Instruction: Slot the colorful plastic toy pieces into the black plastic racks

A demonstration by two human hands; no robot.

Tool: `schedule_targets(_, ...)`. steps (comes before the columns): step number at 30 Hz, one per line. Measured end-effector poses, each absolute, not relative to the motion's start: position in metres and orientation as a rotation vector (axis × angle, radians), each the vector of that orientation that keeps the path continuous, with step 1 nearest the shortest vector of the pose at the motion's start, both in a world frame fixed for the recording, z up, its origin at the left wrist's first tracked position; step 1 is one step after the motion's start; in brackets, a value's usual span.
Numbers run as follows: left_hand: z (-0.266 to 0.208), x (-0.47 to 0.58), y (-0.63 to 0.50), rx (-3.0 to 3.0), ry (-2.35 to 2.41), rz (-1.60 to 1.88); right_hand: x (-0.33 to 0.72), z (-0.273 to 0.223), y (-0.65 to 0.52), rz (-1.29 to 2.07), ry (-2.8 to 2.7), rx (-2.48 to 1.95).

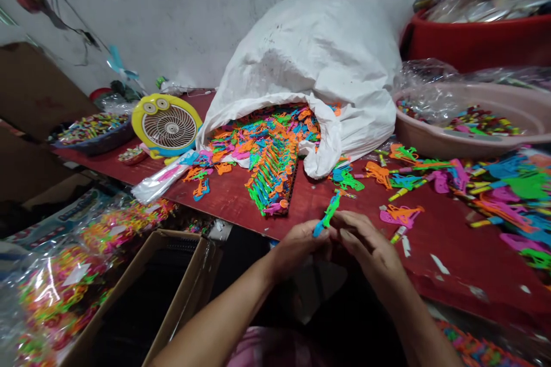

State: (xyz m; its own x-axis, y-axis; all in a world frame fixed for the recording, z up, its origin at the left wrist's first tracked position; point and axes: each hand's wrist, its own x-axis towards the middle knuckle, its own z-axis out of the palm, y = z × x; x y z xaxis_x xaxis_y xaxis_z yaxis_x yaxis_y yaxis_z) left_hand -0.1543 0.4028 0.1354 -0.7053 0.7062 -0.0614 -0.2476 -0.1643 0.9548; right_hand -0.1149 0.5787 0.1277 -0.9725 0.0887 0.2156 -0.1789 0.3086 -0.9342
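Just past the red table's front edge, my left hand (300, 239) is closed on a small stack of flat plastic toy pieces (329, 215), green with blue below. My right hand (365, 238) is close against it, fingers bent and pressed together; whether they pinch part of the stack is hidden. Beyond my hands lies a neat row of the same pieces (272, 178) in orange, green, blue and pink. It runs out of the mouth of a big white sack (310, 46), where a loose heap of them (232, 140) shows.
A yellow fan (170, 126) stands left of the sack, near a blue basin (92, 140) of small parts. At right are a pink basin (460, 140) and scattered toys with striped sticks (508, 189). An open cardboard box (196, 275) and filled clear bags (64, 281) sit lower left.
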Motion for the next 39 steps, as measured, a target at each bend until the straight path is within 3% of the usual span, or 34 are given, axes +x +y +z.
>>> schedule_targets(7,0.125,-0.151,0.388,0.551,1.589,1.735,-0.115,0.117,0.555,2.457,-2.226,0.166)
schedule_targets(12,0.117,-0.141,0.377,0.426,1.677,1.801,-0.12,0.112,0.55,2.174,-2.31,0.139)
schedule_targets(16,0.133,-0.128,0.354,0.53,1.977,1.605,-0.123,0.12,0.558,2.0,-2.361,0.019)
schedule_targets(20,0.172,-0.121,0.328,0.671,2.291,1.43,-0.129,0.123,0.567,2.112,-2.32,-0.192)
schedule_targets(24,0.212,-0.141,0.313,1.013,2.815,1.44,-0.141,0.119,0.566,2.278,-2.18,-0.217)
schedule_targets(27,0.227,-0.172,0.311,1.165,3.077,1.264,-0.149,0.117,0.561,2.354,-2.074,-0.193)
schedule_targets(32,0.227,-0.211,0.312,1.211,2.979,0.928,-0.164,0.109,0.56,2.373,-2.029,-0.211)
schedule_targets(39,0.216,-0.229,0.313,1.282,2.969,0.73,-0.178,0.108,0.562,2.198,-2.263,-0.124)
